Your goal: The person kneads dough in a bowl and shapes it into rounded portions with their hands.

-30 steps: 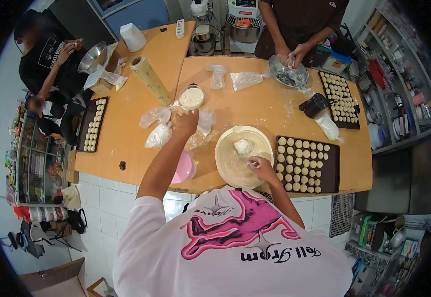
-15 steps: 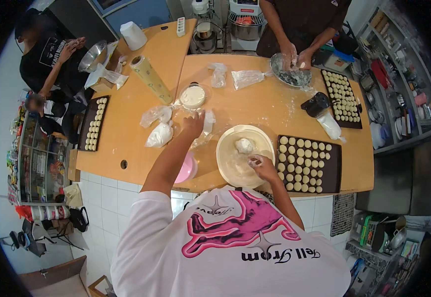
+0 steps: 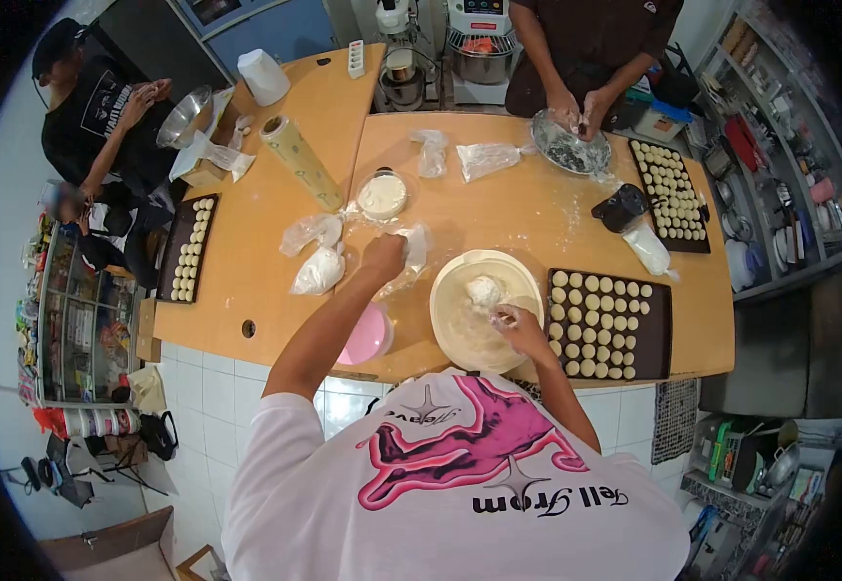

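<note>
My left hand is closed at the left edge of a clear plastic bag with something white in it; its fingertips are partly hidden. Inside the big cream bowl, my right hand has curled, floury fingers close together; whatever they pinch is too small to make out. Just beyond those fingers a white, floury lump sits in the bowl. A pink container stands below my left forearm. Past my left hand is a round tub of white paste.
A dark tray of dough balls lies right of the bowl, and another tray beyond it. Bags of white powder, a film roll and a black-lidded jar stand about. Across the table a person works over a metal bowl.
My left hand has drawn slightly toward me and its fingers have curled in at the plastic bag. My right hand stays in the bowl by the lump. The whole view has shifted a little.
</note>
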The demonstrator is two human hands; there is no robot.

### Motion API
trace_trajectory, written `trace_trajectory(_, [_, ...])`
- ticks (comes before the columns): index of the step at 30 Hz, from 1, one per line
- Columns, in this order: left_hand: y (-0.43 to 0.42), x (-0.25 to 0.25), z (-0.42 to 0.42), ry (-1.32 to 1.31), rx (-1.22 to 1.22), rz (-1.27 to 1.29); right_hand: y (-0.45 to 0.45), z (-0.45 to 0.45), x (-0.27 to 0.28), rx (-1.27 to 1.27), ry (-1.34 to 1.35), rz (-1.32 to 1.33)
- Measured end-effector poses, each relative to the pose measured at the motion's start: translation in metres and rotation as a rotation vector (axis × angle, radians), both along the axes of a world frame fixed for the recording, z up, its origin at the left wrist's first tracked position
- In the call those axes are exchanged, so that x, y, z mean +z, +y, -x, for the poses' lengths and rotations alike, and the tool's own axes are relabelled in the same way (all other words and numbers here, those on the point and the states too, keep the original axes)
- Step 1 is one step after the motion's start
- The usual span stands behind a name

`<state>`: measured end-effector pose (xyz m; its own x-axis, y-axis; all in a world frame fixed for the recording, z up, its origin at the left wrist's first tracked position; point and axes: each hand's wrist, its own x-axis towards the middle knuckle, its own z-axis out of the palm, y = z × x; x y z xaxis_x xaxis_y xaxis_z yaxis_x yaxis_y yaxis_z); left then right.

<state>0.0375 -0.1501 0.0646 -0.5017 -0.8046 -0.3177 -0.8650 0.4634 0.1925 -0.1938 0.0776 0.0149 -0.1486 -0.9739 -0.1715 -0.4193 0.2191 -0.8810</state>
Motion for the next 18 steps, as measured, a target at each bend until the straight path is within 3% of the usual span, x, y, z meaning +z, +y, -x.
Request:
trace_trajectory(7, [-0.016,-0.045,-0.013,-0.002,-0.285,0.036,0.006,0.000,0.003,-0.025,-0.026,-0.075])
trace_trajectory(10, [-0.018,-0.031,-0.009,-0.236,-0.226,-0.111,0.003,0.001,-0.012,0.015,0.009,-0.040])
trace_trajectory(18, [-0.016,-0.009,-0.041,0.267,-0.146,-0.130,-0.004,0.000,0.003,-0.015,0.020,-0.026])
